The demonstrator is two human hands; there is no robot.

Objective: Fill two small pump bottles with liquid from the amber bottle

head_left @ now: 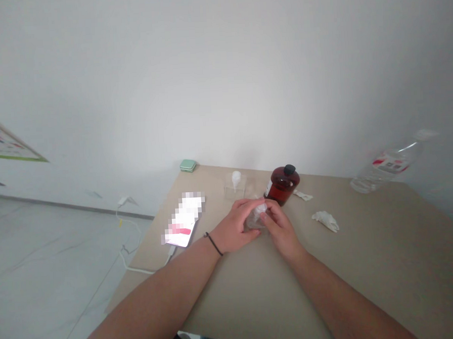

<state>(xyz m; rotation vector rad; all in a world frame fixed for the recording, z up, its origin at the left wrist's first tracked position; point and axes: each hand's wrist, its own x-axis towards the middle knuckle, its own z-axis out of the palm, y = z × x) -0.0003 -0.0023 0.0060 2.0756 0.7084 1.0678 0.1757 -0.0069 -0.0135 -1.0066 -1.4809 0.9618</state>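
Observation:
My left hand curls around a small clear container on the table, its fingers and thumb on either side. On the container's other side, my right hand has its thumb and fingers closed on a whitish piece at the top. Whether that piece is a lid, tissue or cotton, I cannot make out. Just behind my hands stands a dark brown bottle with a black cap. To its left is a clear box-shaped holder with a white rounded piece at its top.
A lit phone with a white cable lies at the left. A green case sits at the back left corner. Crumpled white tissue lies right of my hands. A large clear plastic bottle tilts at the back right by the wall.

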